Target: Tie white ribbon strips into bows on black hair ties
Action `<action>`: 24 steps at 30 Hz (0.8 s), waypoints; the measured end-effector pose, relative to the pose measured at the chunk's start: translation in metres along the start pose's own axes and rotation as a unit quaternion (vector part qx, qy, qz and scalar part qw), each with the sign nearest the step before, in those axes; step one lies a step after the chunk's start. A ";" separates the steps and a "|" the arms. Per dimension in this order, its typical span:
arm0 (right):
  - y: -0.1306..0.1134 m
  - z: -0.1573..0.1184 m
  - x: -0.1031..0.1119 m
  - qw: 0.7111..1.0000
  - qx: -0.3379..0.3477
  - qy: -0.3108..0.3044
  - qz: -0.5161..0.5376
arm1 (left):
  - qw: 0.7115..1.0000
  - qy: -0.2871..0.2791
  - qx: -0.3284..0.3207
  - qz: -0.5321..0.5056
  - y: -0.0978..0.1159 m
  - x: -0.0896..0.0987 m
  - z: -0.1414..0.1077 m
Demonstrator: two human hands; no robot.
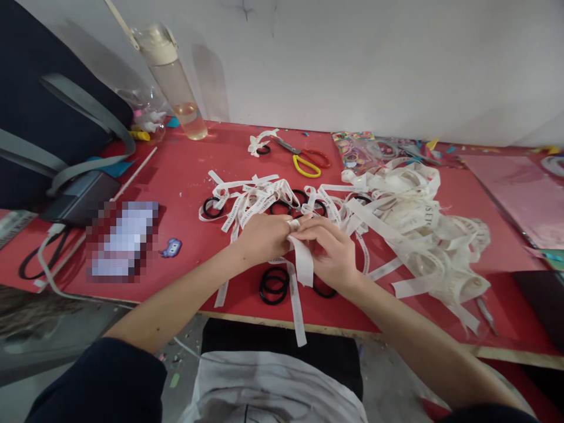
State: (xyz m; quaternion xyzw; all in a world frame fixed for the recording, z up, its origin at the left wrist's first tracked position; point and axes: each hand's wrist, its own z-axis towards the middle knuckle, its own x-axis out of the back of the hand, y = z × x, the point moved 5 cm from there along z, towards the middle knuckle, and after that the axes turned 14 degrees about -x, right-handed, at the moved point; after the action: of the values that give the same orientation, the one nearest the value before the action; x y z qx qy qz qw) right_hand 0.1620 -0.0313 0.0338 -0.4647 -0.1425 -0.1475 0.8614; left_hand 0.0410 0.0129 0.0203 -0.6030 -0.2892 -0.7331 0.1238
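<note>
Red table point(185, 161), running back to a pale wall point(352, 76). Both hands met near its front edge, over a litter of white ribbon. Left hand point(267, 236) was curled, thumb and forefinger pinched on a ribbon point(304, 265); right hand point(333, 249) had its fingers bent and gripped the same ribbon from the other side. A small pale fold showed between the fingertips; its exact form could not be made out. One broad end hung down between the hands. Just beside it, a narrower strip point(296, 308) trailed past the table edge.

Black rings point(274, 286) lay overlapped just below the left hand; another ring point(325, 289) was partly hidden by the right. Beyond the hands lay a tangle of printed strips point(259, 200), more black rings among them. On the right, a large loose heap point(425, 232) of white ribbon.

Farther back: scissors point(299, 151), one loop red, one yellow, blades toward a white bow point(256, 145) with a black ring. By the wall, a packet point(350, 155) of coloured bands.

Left side: phone point(126, 235), screen pixelated; purple charm point(171, 247) near it. Bottle point(178, 94) held some liquid. Dark bag point(48, 82) at far left, black box point(83, 197) before it. Far right, a pink sheet point(515, 194) lay flat.
</note>
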 end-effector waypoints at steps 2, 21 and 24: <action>0.000 0.002 0.002 0.999 -0.025 0.010 0.018 | 0.999 0.003 -0.005 -0.044 0.000 0.000 0.001; 0.030 -0.001 -0.013 0.895 -0.325 -0.089 0.291 | 0.668 0.270 0.084 -0.689 -0.002 -0.006 0.004; 0.026 0.000 -0.018 0.897 -0.328 -0.123 0.268 | 0.667 0.297 0.118 -0.673 -0.007 -0.003 0.003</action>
State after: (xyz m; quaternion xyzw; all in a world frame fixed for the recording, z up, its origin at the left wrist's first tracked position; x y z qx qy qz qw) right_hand 0.1560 -0.0158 0.0070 -0.7558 -0.0613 0.1091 0.6427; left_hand 0.0403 0.0193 0.0157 0.0250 -0.6482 -0.7174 -0.2542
